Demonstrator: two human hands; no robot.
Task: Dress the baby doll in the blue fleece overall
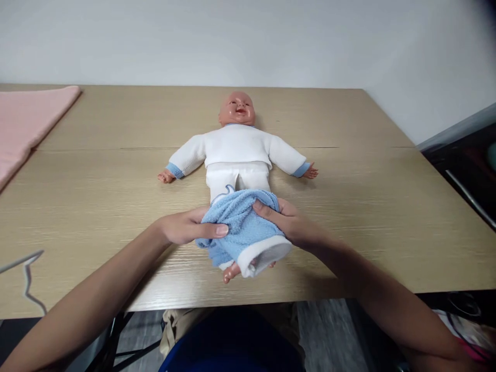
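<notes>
Both hands, left (pixel 186 227) and right (pixel 289 221), grip fluffy blue terry trousers (pixel 244 227) bunched over the plastic baby doll's (pixel 237 150) legs mid-frame; looks like mid-dressing, needs even pulling next.

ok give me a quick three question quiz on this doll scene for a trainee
1. True or false: the plastic baby doll lies face up on the wooden table.
2. What do the left hand and right hand grip? A) pink cloth B) blue knitted garment C) wire hanger
3. Fill in: the folded pink cloth lies at the table's far ____ side.

Key: 1 true; 2 B; 3 left.
</notes>
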